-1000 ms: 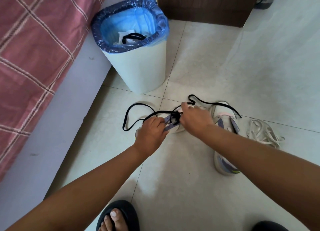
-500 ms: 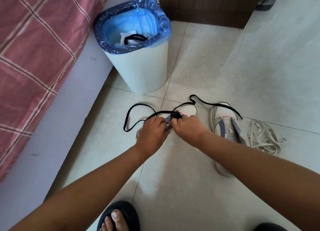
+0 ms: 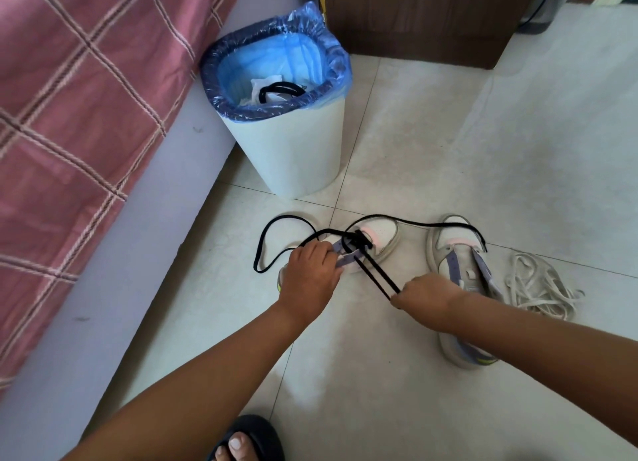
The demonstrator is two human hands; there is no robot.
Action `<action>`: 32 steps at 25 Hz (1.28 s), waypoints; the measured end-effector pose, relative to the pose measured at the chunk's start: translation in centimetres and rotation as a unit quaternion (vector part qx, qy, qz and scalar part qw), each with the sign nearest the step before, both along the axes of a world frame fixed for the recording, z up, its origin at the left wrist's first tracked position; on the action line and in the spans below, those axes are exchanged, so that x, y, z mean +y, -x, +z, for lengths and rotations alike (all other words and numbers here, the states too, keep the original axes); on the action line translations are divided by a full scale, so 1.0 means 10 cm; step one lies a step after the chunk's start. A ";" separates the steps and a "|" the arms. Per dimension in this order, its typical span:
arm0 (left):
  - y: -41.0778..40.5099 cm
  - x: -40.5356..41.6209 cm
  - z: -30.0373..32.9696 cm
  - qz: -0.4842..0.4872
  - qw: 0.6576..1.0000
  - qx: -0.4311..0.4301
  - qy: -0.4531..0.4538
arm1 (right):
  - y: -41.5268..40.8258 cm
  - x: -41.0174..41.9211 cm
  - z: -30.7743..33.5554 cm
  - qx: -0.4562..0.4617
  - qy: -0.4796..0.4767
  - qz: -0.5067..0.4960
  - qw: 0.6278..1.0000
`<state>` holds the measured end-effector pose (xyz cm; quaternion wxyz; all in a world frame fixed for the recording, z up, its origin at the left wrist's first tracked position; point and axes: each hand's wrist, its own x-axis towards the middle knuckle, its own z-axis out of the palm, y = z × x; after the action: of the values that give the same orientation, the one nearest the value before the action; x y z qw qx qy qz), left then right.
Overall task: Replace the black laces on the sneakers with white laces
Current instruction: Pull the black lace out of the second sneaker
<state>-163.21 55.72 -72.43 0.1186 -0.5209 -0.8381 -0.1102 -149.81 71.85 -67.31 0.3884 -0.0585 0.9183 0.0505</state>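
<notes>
On the tiled floor, the left hand (image 3: 312, 270) grips the near sneaker (image 3: 371, 239) while the right hand (image 3: 426, 296) pinches a taut loop of black lace (image 3: 374, 272), stretched from the eyelets toward the person (white laces (image 3: 538, 288) wait rightward).

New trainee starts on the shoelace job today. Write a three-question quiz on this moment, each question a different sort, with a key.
1. True or false: the right hand pulls a loop of black lace out of the left sneaker.
2. Where do the white laces lie?
A. in the trash bin
B. on the floor right of the right sneaker
C. on the bed
3. Fill in: the left hand holds the left sneaker steady near its ____.

Key
1. True; the loop runs taut from the eyelets to the hand.
2. B
3. tongue
</notes>
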 end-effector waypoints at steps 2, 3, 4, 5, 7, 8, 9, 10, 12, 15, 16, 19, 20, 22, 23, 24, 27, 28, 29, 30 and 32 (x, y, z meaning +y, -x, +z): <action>0.00 0.00 0.01 -0.009 1.000 -0.011 -0.011 | 0.15 -0.06 0.03 0.062 0.025 -0.093 0.993; 0.01 0.00 0.00 -0.012 1.000 -0.013 -0.017 | 0.26 -0.11 0.04 0.098 0.036 -0.140 0.985; 0.00 0.00 0.00 -0.015 1.000 -0.014 -0.021 | 0.36 -0.15 0.03 0.128 0.043 -0.179 0.974; 0.00 0.00 -0.01 -0.017 0.999 -0.014 -0.025 | 0.44 -0.19 0.01 0.152 0.046 -0.202 0.966; 0.00 0.00 -0.01 -0.018 0.999 -0.019 -0.035 | 0.56 -0.27 -0.05 0.167 0.040 -0.220 0.960; 0.00 0.00 -0.01 -0.017 0.999 -0.021 -0.037 | 0.58 -0.29 -0.06 0.169 0.045 -0.227 0.958; 0.01 0.00 -0.01 -0.017 0.999 -0.021 -0.037 | 0.59 -0.29 -0.06 0.170 0.051 -0.230 0.957; 0.02 0.00 -0.01 -0.018 0.999 -0.017 -0.034 | 0.57 -0.28 -0.05 0.168 0.056 -0.219 0.960; 0.03 0.00 -0.01 -0.014 1.000 -0.004 -0.022 | 0.41 -0.26 0.00 0.110 0.057 -0.130 0.984; 0.01 -0.01 0.00 -0.004 1.000 0.005 -0.004 | -0.02 -0.31 -0.03 -0.109 0.019 0.039 0.993; 0.00 -0.02 0.00 0.000 1.000 0.008 -0.002 | -0.13 -0.34 -0.07 -0.156 0.003 0.047 0.987; 0.00 -0.02 0.02 0.001 1.000 0.004 0.005 | -0.05 -0.32 -0.07 -0.074 0.061 -0.133 0.987; 0.00 -0.02 0.02 0.003 1.000 0.004 0.007 | 0.09 -0.26 -0.03 -0.005 0.092 -0.221 0.971; 0.00 -0.02 0.00 0.002 1.000 -0.003 0.002 | 0.37 -0.18 0.02 0.097 0.167 -0.353 0.916; 0.00 -0.02 0.00 0.001 1.000 -0.007 -0.003 | 0.47 -0.19 0.02 0.126 0.202 -0.384 0.892; 0.00 -0.02 0.00 0.000 1.000 -0.012 -0.006 | 0.53 -0.21 0.00 0.139 0.228 -0.403 0.875; 0.00 -0.01 0.02 -0.004 1.000 -0.016 -0.012 | 0.56 -0.24 -0.07 0.168 0.269 -0.427 0.847; 0.01 -0.01 0.04 -0.004 1.000 -0.017 -0.008 | 0.52 -0.24 -0.08 0.173 0.257 -0.407 0.859; 0.01 -0.01 0.04 -0.005 1.000 -0.017 -0.003 | 0.45 -0.23 -0.07 0.161 0.235 -0.359 0.889; 0.02 -0.01 0.05 -0.004 1.000 -0.016 0.005 | 0.35 -0.24 -0.07 0.128 0.203 -0.289 0.927; 0.01 -0.01 0.05 -0.001 1.000 -0.017 0.017 | 0.08 -0.30 -0.16 0.010 0.144 -0.130 0.981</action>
<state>-163.28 55.62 -71.94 0.0953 -0.5217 -0.8412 -0.1053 -150.58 68.85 -68.89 0.3696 0.0065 0.9196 -0.1328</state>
